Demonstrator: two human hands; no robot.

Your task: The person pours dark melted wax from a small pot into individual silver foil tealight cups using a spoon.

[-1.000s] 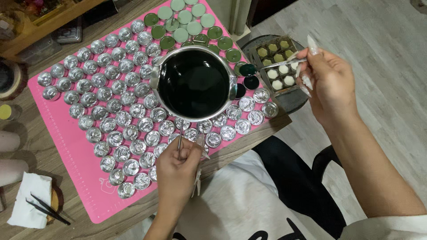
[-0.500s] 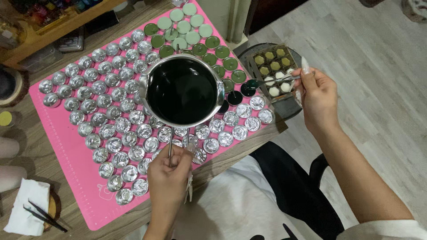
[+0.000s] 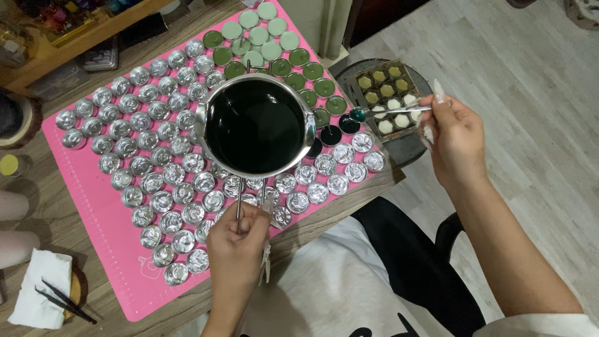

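Note:
My left hand grips the wire handle of a round metal pouring pot full of dark green liquid, held above rows of small silver tealight cups on a pink mat. My right hand holds a thin metal spoon whose dark green tip hangs over the mat's right edge. Several cups at the far end hold pale or dark green wax; two beside the pot's spout look freshly filled and dark.
A round stool bears a tray of hexagonal wax pieces right of the mat. A white cloth with black tweezers lies at front left. Wooden shelving with clutter runs along the back left.
The view has shifted slightly. The pot stays over the same cups, and my right hand keeps the spoon out to the right at about the same place.

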